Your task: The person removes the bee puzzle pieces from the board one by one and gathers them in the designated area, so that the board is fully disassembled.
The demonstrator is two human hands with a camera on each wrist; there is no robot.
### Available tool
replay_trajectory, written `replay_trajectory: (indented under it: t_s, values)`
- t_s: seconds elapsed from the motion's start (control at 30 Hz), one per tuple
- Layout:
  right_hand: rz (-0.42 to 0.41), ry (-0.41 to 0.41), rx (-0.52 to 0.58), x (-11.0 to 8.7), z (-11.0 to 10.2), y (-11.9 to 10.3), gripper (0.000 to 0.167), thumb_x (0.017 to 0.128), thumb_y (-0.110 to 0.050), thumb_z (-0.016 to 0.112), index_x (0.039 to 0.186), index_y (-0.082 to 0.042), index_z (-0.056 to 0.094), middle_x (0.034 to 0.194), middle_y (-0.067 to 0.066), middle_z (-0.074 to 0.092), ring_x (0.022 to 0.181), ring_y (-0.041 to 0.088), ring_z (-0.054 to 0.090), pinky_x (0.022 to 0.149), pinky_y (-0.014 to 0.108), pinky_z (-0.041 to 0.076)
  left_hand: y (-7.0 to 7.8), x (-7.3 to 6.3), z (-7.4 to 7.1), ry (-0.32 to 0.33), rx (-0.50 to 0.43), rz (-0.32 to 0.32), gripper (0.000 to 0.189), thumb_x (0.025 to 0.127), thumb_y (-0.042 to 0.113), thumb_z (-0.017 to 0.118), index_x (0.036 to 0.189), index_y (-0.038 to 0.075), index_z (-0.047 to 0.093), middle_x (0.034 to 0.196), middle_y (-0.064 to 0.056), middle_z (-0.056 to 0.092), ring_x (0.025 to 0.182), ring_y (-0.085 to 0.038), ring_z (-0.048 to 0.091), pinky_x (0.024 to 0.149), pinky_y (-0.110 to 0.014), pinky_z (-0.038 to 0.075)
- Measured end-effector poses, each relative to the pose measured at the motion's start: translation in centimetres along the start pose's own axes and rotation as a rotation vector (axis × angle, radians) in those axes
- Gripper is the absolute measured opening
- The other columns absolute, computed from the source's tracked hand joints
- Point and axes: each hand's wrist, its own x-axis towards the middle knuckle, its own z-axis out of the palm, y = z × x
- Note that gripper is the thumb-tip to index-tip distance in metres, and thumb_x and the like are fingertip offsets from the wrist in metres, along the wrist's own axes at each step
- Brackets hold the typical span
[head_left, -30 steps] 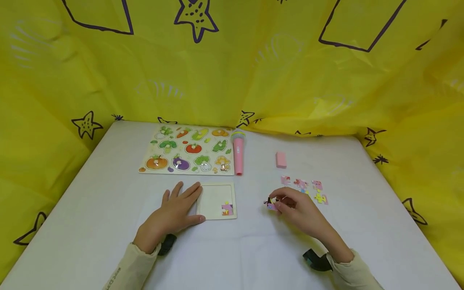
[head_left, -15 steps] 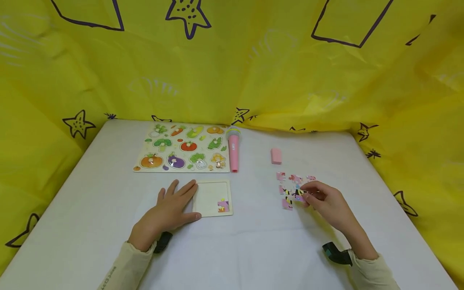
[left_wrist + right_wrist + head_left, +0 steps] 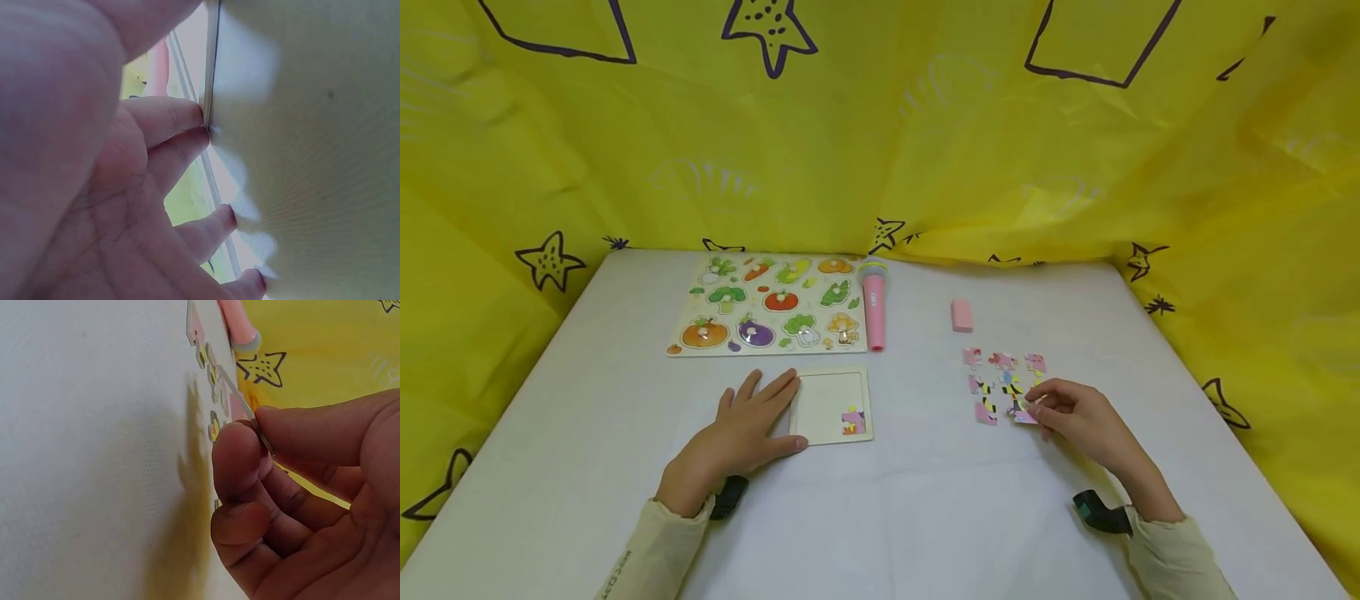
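Observation:
My left hand (image 3: 737, 437) lies with fingers spread at the left side of a pale square puzzle tray (image 3: 820, 408). Its fingertips touch the tray's edge, also in the left wrist view. One pink jigsaw piece (image 3: 853, 421) sits in the tray's lower right corner. Between thumb and index finger my right hand (image 3: 1086, 421) pinches another jigsaw piece (image 3: 1022, 413), pink with black and yellow, at the lower right of a group of loose pieces (image 3: 1002, 361). In the right wrist view this piece (image 3: 236, 390) is seen nearly edge-on, tilted above the cloth. My hand partly hides the group's right side.
Behind the tray lies a vegetable puzzle board (image 3: 767, 317) with knobbed pieces. A pink toy microphone (image 3: 874, 312) is along its right edge. Behind the loose pieces stands a pink block (image 3: 962, 316). Yellow patterned cloth (image 3: 820, 150) encloses the white table (image 3: 917, 500).
My right hand has carried its jigsaw piece rightward from the space between tray and loose pieces to the group's lower right. The left hand stays at the tray; the head view has shifted slightly.

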Motion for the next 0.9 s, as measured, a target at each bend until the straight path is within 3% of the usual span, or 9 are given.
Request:
replay_trajectory:
  t_s: [0.4,0.7,0.9]
  values:
    - [-0.001,-0.029,-0.090,0.6,0.6,0.7,0.020,0.102,-0.010,0.075,0.116,0.005,0.072,0.091,0.004,0.073,0.072,0.015,0.065,0.064,0.026,0.055,0.2,-0.2,-0.1,0.000,-0.008,0.003,0.088,0.099,0.039,0.078,0.166,0.000,0.035,0.175,-0.014,0.028,0.158,-0.056,0.009,0.120,-0.079,0.005]
    - [-0.090,0.052,-0.264,0.7,1.1,1.1,0.009,0.098,-0.006,0.078,0.106,-0.004,0.075,0.083,-0.002,0.063,0.076,0.014,0.054,0.065,0.027,0.045,0.4,-0.1,0.2,0.001,-0.029,-0.014,0.087,0.098,0.036,0.079,0.166,0.001,0.036,0.175,-0.013,0.028,0.159,-0.054,0.008,0.121,-0.077,0.003]
    - [-0.107,0.075,-0.283,1.0,1.7,1.3,0.012,0.097,-0.003,0.078,0.108,-0.001,0.074,0.083,0.000,0.058,0.076,0.017,0.050,0.063,0.028,0.042,0.2,-0.1,0.2,0.010,-0.027,-0.026,0.088,0.098,0.036,0.080,0.166,0.001,0.036,0.175,-0.012,0.028,0.159,-0.054,0.008,0.121,-0.077,0.003]
